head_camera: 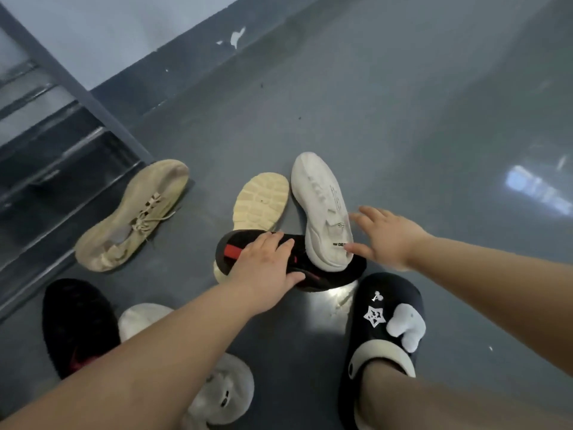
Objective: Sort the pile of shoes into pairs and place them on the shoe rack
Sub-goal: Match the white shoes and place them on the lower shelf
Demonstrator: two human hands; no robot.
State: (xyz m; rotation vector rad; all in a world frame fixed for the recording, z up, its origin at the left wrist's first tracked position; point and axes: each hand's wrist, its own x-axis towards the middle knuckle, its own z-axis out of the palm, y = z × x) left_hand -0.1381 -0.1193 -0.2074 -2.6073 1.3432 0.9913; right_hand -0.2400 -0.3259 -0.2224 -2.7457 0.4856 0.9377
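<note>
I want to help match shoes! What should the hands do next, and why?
Probably lift the white shoe off first. It lies on the black shoe, and the right hand is open beside it, while the left hand rests on the black one.

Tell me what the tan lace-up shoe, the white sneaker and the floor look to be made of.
Tan lace-up shoe: seemingly soft matte fabric or suede; it sags and creases. White sneaker: likely knit or mesh upper with a smooth foam-like sole, judging by its fine texture. Floor: hard, glossy grey coating, perhaps epoxy or vinyl; it mirrors light.
</note>
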